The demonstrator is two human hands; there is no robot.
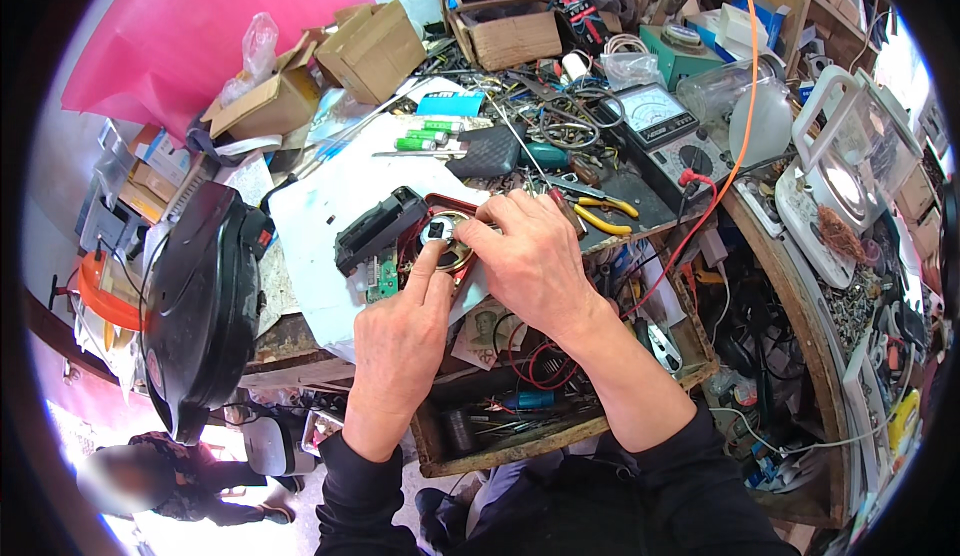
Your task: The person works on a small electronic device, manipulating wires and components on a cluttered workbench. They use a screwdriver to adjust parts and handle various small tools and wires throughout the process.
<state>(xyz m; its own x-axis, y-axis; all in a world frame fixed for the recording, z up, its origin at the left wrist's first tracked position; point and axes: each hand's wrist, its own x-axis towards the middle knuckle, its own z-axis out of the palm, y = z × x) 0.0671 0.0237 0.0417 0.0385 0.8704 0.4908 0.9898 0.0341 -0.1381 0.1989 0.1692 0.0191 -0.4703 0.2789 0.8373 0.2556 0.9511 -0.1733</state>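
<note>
So, a round metal part (449,237) is being worked on, set in a red casing (458,201) over a white paper sheet (318,211) near the front edge of the bench. The left hand (405,324) has its index finger laid on the round part, the others curled under; whether anything is pinched there can't be told. The rim is touched by the right hand's (532,261) thumb, fingers bent, but whether it's clamped can't be seen either. A black plastic shell (380,230) is tilted just left of the casing, with a green circuit board (382,278) beside it. Farther toward the back edge, green batteries (428,137) are grouped together. Yellow-handled pliers (606,216) are parked right of the hands, and a meter (662,136) is propped toward the right edge. Below the front edge, a banknote (487,334) can be seen in an open drawer (545,448).
</note>
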